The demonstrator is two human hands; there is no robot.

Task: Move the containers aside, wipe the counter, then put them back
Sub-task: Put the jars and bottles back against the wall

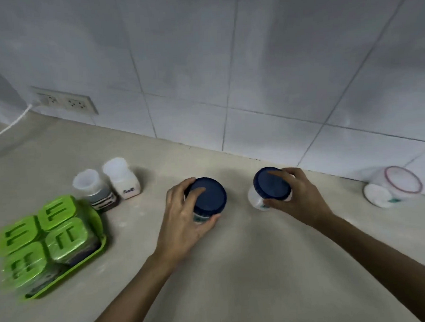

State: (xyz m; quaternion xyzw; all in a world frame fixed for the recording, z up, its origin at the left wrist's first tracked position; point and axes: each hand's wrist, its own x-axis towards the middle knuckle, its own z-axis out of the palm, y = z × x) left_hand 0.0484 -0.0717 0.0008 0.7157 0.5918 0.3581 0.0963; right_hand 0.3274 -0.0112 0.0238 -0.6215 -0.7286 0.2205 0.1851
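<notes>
Two clear jars with dark blue lids stand near the middle of the beige counter (237, 270). My left hand (182, 219) grips the left blue-lidded jar (212, 197) from above, fingers wrapped round its lid. My right hand (297, 195) grips the right blue-lidded jar (269, 185), which looks tilted toward me. To the left stand a white-capped bottle (92, 189) and a salt bottle (124, 180). A green tray (72, 271) holds several green-lidded boxes (65, 235). No cloth is in view.
A clear container with a pink rim (402, 180) lies on its side against the tiled wall (226, 61) at the right, a white lid (378, 196) before it. A double socket (68, 102) and a white cable (5, 132) sit at the far left.
</notes>
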